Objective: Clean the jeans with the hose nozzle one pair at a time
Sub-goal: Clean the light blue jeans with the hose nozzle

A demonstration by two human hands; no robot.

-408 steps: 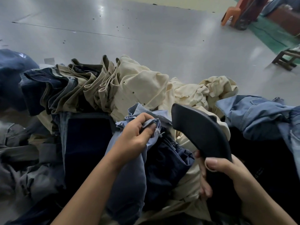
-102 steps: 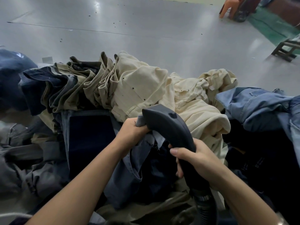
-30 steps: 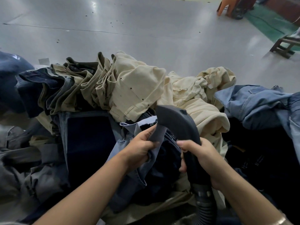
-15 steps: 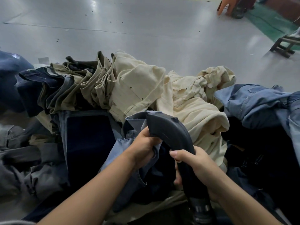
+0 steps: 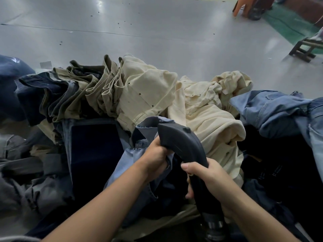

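Two bare forearms rise from the lower edge of the frame, sleeveless as far as the picture shows; no watch or band shows on either wrist; the left hand and right hand are ungloved, nails short and unpainted.

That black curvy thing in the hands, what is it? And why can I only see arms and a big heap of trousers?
The camera sits on the person's head and looks down, so you see only their arms and hands. The black curvy thing is a hose nozzle for cleaning clothes. The right hand grips its handle, and a ribbed hose leaves the bottom. The left hand holds a bunched-up pair of blue jeans against the nozzle's tip. Around them lies a big heap: cream trousers, khaki and dark folded ones, and light blue denim on the right. Behind is a shiny grey floor with an orange stool far off.
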